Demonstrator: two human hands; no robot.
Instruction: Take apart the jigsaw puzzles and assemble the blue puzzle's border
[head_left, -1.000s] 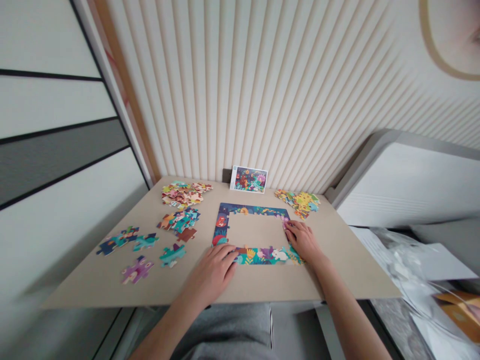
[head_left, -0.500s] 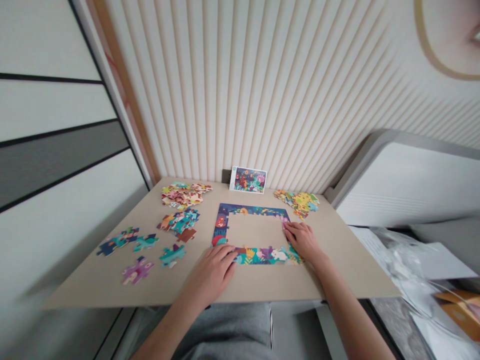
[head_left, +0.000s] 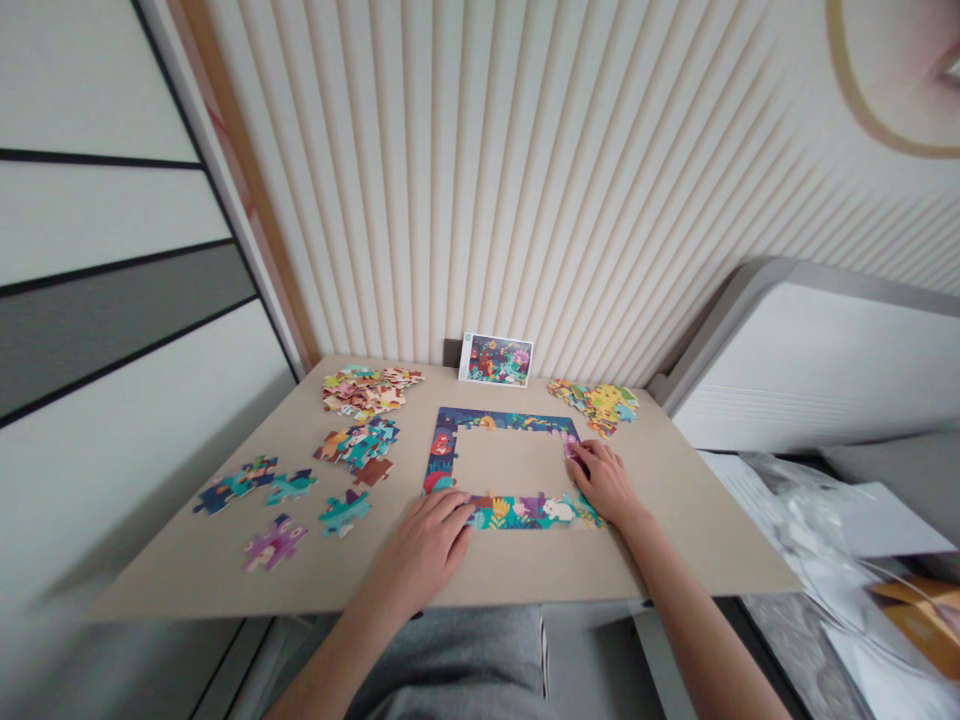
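Note:
A jigsaw puzzle border (head_left: 517, 512) lies on the table as a rectangle with its middle unfilled. It shows blue sea scenes with plants and a white animal. My left hand (head_left: 439, 525) rests flat over its lower left corner, fingers stretched out and covering that corner. At the right side, my right hand (head_left: 604, 480) touches the border just below a purple part, its fingers slightly bent and apart. The pieces under both hands are partly hidden. Behind the border, a picture card (head_left: 496, 360) of the puzzle leans against the wall.
Several loose puzzle pieces lie to the left: a teal piece (head_left: 345, 512), a purple piece (head_left: 275, 542) and joined dark blue pieces (head_left: 236, 484). Piles stand further back: blue-brown (head_left: 364, 445), pinkish (head_left: 367, 390) and yellow (head_left: 604, 402). The table (head_left: 697, 530) ends close to my lap.
My right hand has shifted slightly at the border's right side, its fingers bending and spreading a little. My left hand and the puzzle pieces stay where they were.

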